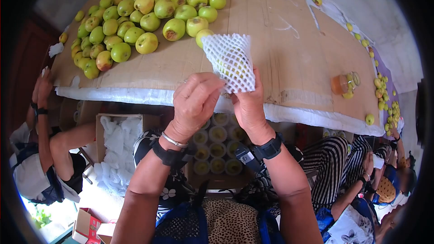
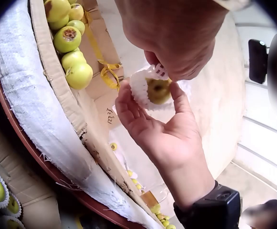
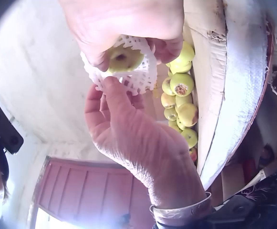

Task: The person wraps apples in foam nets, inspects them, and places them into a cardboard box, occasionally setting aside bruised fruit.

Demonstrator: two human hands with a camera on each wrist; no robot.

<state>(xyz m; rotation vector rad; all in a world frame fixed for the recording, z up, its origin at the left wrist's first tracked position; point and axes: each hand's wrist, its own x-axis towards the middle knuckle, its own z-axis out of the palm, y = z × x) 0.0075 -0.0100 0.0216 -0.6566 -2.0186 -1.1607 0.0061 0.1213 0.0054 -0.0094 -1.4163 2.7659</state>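
Observation:
A white foam net sleeve [image 1: 231, 61] surrounds a green apple [image 2: 158, 91]; the apple's stem end shows at the sleeve's open end. My right hand [image 1: 249, 108] holds the sleeved apple from the side, fingers and thumb curled round it. At the sleeve's near edge, my left hand [image 1: 195, 101] pinches the net between thumb and fingers. The right wrist view shows the left thumb on the net's rim, just below the apple [image 3: 125, 59]. Both hands are raised above the front edge of the cardboard-covered table [image 1: 289, 79].
A heap of green apples [image 1: 135, 25] lies at the table's left. A glass jar [image 1: 344, 84] with amber contents stands at right. Below are a box of sleeved apples [image 1: 218, 150] and a box of foam sleeves [image 1: 120, 140]. Other people sit on both sides.

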